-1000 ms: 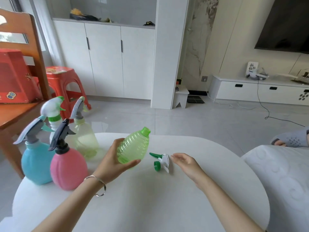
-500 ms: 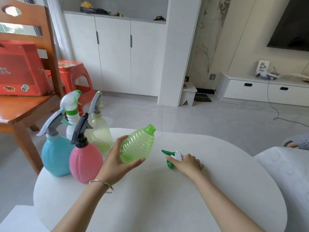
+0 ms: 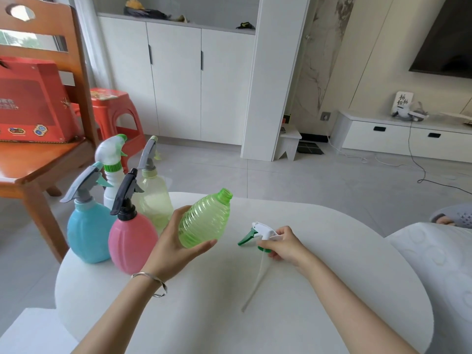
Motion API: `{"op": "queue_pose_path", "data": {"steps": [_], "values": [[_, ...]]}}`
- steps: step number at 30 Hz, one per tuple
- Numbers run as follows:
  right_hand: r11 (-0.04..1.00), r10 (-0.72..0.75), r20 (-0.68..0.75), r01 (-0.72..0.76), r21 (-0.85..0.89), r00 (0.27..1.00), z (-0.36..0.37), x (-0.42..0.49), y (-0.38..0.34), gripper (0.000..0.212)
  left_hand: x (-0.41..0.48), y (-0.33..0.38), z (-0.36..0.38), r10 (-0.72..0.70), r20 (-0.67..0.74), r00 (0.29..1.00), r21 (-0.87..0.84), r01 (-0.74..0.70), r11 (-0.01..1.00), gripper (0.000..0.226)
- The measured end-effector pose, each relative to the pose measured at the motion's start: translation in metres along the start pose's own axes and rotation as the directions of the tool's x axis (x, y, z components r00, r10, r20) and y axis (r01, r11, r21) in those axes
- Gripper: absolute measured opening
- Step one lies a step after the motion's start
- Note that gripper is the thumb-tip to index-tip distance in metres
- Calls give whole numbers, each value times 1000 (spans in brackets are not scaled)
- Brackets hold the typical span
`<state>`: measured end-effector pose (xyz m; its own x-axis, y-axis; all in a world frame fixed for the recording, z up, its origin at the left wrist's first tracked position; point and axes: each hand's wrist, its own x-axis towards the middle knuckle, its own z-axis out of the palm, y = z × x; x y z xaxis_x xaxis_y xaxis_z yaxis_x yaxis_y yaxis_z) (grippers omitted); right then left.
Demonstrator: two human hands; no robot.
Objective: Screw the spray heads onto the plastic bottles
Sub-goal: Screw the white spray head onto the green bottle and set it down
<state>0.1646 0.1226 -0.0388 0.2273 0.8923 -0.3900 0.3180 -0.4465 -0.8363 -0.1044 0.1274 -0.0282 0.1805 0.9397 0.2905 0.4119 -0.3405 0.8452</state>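
The left hand [image 3: 176, 242] grasps the green bottle [image 3: 204, 221] around its lower half, thumb at the near side and fingers curled behind, holding it in the air above the table [image 3: 332, 264]. The bottle is tilted, its open threaded neck pointing up and to the right, with no head on it. Just to its right, and apart from it, the right hand [image 3: 283, 245] pinches the spray head [image 3: 263, 229] low over the table, fingers curled round the white body and the green collar (whether the head itself rests on the top I cannot tell). Its green trigger points left toward the bottle, and its thin clear tube [image 3: 252, 284] trails from under the hand toward the camera, lying along the table. A bracelet [image 3: 153, 283] circles the left wrist. At the table's left edge four bottles stand upright in a close group, each with a head already on: the blue bottle [image 3: 88, 233] and pink bottle [image 3: 131, 245] in front, the white bottle [image 3: 112, 180] and yellow bottle [image 3: 155, 198] behind them. Beyond, a wooden chair [image 3: 38, 162] carries a red box [image 3: 30, 103], with a red stool [image 3: 112, 108] behind it
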Motion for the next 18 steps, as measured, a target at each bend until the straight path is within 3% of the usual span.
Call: {"op": "queue_pose_path", "data": {"steps": [2,5,10,14,18], "values": [[996,-14,29,11,94,1000,-5,-4,1,57,-1,1,2,-1,11,1000,-2,1,1000,89],[965,-95,-37,101,241,995,-14,-5,0,50,-1,2,7,-9,33,999,1,9,1000,88],[764,-242,-219,325,557,945,-40,-12,-11,22,-1,2,16,-13,87,996,8,13,1000,77],[640,-303,-350,462,614,886,-57,-19,-17,20,-1,0,22,-32,123,992,37,28,999,77],[599,-343,-390,519,610,854,-63,-23,-19,23,-2,-3,25,-37,167,985,80,24,997,84]]}}
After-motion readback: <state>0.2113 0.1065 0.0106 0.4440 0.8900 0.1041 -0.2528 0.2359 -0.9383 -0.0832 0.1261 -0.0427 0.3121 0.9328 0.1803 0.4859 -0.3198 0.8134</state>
